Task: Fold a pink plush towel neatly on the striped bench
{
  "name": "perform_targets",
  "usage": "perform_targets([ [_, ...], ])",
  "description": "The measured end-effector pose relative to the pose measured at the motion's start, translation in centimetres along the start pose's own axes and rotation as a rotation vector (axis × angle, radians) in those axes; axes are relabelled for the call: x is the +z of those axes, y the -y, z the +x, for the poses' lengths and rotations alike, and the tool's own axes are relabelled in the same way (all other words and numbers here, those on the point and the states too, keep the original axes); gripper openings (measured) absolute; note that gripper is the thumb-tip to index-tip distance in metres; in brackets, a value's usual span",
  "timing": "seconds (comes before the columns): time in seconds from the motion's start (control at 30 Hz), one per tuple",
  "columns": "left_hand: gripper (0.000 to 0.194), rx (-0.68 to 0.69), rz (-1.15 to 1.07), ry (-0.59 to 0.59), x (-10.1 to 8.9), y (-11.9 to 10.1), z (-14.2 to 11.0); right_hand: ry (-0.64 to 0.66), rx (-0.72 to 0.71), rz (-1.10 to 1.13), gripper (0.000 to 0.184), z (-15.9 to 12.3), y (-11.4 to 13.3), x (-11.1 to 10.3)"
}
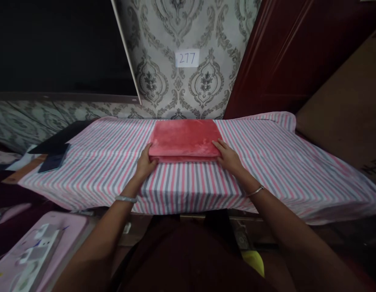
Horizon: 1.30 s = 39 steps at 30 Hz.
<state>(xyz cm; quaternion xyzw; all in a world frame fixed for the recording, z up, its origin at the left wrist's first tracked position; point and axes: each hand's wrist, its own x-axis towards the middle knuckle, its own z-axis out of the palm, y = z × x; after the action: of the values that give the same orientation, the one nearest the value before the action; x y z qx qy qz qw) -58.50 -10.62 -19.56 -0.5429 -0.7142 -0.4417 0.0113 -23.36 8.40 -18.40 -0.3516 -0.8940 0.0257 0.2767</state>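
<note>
A folded red fleece cloth (184, 138) lies on a table covered by a pink, grey and white striped sheet (267, 162). My left hand (146, 162) grips the cloth's near left corner, thumb on top and fingers curled at its edge. My right hand (228, 156) rests at the near right corner, fingers stretched along the cloth's side edge and touching it. Each wrist wears a bangle.
A dark phone or tablet (54, 160) lies at the table's left end. A white label reading 277 (187, 58) hangs on the patterned wall behind. A dark red door (291, 56) stands at right. A pink pad with a power strip (35, 251) sits low left.
</note>
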Motion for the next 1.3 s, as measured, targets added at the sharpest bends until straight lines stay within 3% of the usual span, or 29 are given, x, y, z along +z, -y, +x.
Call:
perform_targets([
  [0.17,0.074,0.003,-0.031,-0.039,0.5,-0.3,0.2,-0.117,-0.064,-0.051,0.054,0.7,-0.6,-0.1],
  [0.23,0.071,-0.009,-0.041,-0.022,0.5,-0.1,0.1,-0.098,-0.074,-0.044,0.056,0.1,-1.2,0.2],
  [0.33,0.064,-0.041,-0.065,0.033,-0.1,0.3,-0.1,-0.033,-0.102,0.022,0.059,-1.4,-2.0,0.8],
  [0.43,0.065,-0.101,-0.149,0.144,-1.8,0.8,0.2,-0.05,-0.111,0.102,0.051,-2.2,-2.6,0.7],
  [0.5,0.064,-0.171,-0.18,0.171,-3.3,0.8,1.1,-0.079,-0.076,0.138,0.05,-1.5,-2.6,0.2],
  [0.6,0.058,-0.174,-0.056,0.077,-4.1,-0.4,4.0,-0.11,0.017,0.136,0.055,2.3,-1.0,-0.5],
  [0.7,0.056,-0.066,0.044,0.062,-2.1,-3.2,8.6,-0.059,0.06,0.097,0.061,8.2,2.3,-0.5],
  [0.8,0.058,-0.001,0.162,0.19,1.3,-6.7,13.6,0.048,0.069,0.045,0.06,14.1,5.9,0.0],
  [0.9,0.06,-0.015,0.395,0.278,3.8,-8.7,17.0,0.112,0.122,-0.011,0.057,17.4,7.8,1.1],
  [1.0,0.062,-0.068,0.539,0.306,5.4,-7.9,17.4,0.158,0.139,-0.061,0.057,17.5,7.5,3.1],
  [1.17,0.066,-0.158,0.624,0.409,7.9,-4.3,14.9,0.245,0.16,-0.127,0.057,14.9,5.6,7.1],
  [1.3,0.067,-0.145,0.63,0.406,8.9,-3.5,14.7,0.226,0.155,-0.134,0.058,14.6,5.1,8.3],
])
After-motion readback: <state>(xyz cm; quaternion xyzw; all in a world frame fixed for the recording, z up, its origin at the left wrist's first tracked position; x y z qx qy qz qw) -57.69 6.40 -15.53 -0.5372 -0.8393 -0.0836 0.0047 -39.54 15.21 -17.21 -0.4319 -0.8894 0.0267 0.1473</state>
